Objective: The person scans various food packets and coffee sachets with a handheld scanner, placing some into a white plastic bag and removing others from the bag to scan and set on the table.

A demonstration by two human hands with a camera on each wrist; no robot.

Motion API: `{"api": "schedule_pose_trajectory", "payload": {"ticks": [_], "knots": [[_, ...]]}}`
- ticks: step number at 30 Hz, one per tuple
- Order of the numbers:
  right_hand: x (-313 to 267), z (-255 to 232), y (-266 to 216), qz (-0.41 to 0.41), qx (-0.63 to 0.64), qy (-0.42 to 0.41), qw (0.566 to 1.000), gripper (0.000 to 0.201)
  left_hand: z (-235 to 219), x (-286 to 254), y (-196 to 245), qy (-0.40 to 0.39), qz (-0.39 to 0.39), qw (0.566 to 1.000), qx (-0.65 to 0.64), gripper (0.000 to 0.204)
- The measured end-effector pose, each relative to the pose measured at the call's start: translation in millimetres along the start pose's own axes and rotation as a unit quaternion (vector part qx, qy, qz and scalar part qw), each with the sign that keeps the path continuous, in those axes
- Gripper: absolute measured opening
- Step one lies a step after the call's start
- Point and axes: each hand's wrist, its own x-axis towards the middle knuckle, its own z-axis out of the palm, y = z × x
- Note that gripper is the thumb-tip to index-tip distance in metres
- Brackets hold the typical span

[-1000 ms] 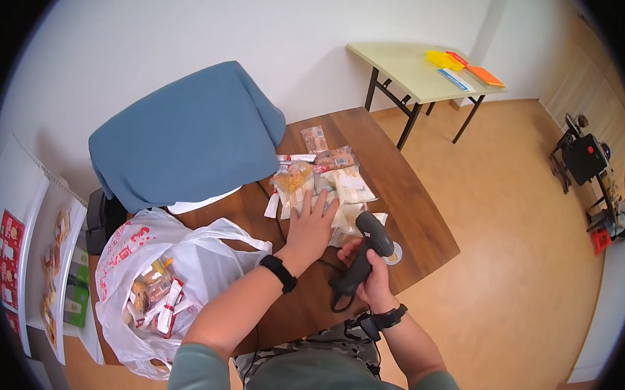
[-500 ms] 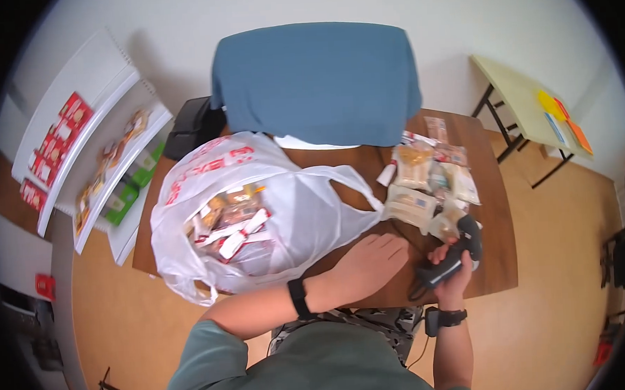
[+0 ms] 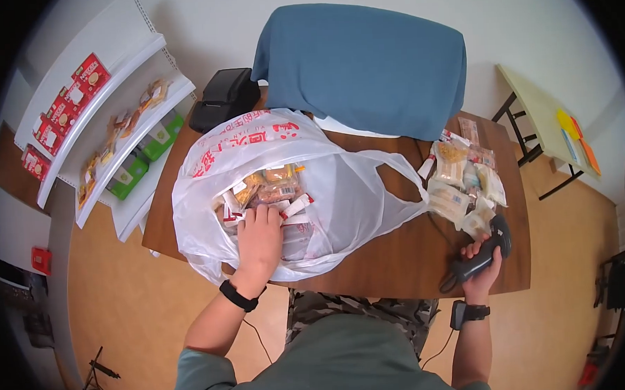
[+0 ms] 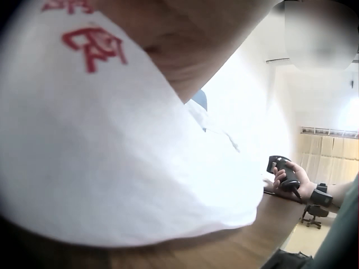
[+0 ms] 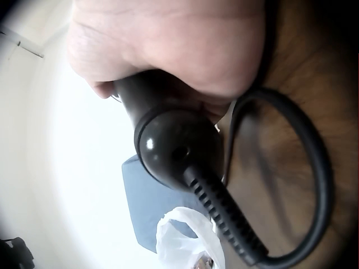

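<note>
My left hand (image 3: 260, 242) reaches into the white plastic bag (image 3: 341, 214) in the head view. Its fingers point down among packaged snacks (image 3: 277, 191) and small white-and-red packets (image 3: 298, 206); I cannot tell whether they grip one. In the left wrist view the bag wall (image 4: 123, 151) hides most of the surroundings. On the right, my right hand (image 3: 482, 271) grips a black handheld barcode scanner (image 3: 495, 246) by its handle, over the table's front right part. The right wrist view shows the handle's end (image 5: 179, 148) and its looped cable (image 5: 322, 185).
Several food packs (image 3: 451, 168) lie at the wooden table's (image 3: 371, 265) right end, beyond the scanner. A blue cloth (image 3: 363, 67) covers a large object at the back, beside a black device (image 3: 226, 98). Stocked shelves (image 3: 125, 137) stand left; a side table (image 3: 543, 115) stands right.
My left hand has left the food packs on the right, crossed leftward and gone into the bag. My right hand keeps hold of the scanner. The head view has swung left.
</note>
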Motion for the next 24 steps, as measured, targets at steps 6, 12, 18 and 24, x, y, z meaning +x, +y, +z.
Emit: {"api": "schedule_pose_trajectory", "payload": {"ticks": [6,12,18,24], "knots": [[-31,30,-6,-0.029,0.01,-0.031,0.999,0.045,-10,-4,1,-0.036,0.052,0.994,-0.083,0.029],[-68,69,-1,0.048,-0.213,-0.174,0.96,0.064,-34,4,22,-0.176,-0.076,0.819,-0.541,0.015],[-83,108,6,0.075,-0.369,-0.312,0.872,0.027,-39,9,66,-0.418,-0.176,0.343,-0.823,0.02],[-82,113,8,0.05,-0.357,-0.3,0.883,0.022,-21,13,98,-0.439,-0.225,0.328,-0.806,0.025]]}}
